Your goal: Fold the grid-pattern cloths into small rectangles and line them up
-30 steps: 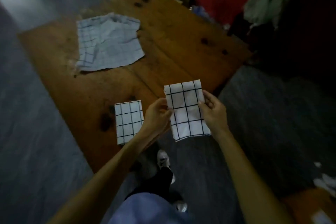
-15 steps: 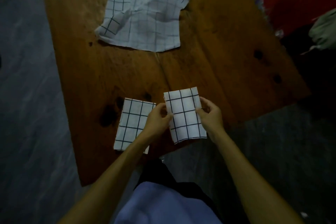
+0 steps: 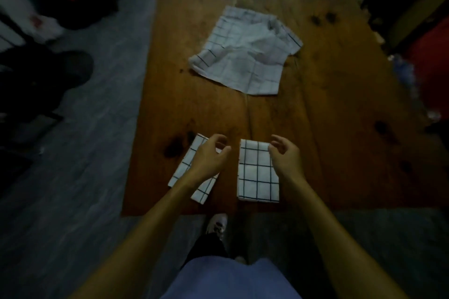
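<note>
Head-cam view looking down on a wooden counter (image 3: 315,128) in a dim room. Two folded grid-pattern cloths lie side by side near the counter's near edge. The right folded cloth (image 3: 257,173) sits square to that edge, a neat rectangle w/ dark grid lines. The left folded cloth (image 3: 194,177) is turned at an angle, partly hidden under the left hand & wrist. A narrow strip of bare wood separates the two.

Left hand (image 3: 210,159) hovers over the left cloth's far end, fingers loosely curled, thumb & fingertips apart, holding nothing. Right hand (image 3: 285,156) is above the right cloth's far right corner, fingers also loosely curled & apart, nothing gripped; can't tell if fingertips touch the fabric.

A third cloth (image 3: 245,56), unfolded & rumpled, w/ a fainter grid, lies toward the counter's far edge, well apart from the folded pair.

Below the near edge: grey floor (image 3: 73,201), one pale shoe (image 3: 217,223), and blue clothing at the bottom of the frame.
</note>
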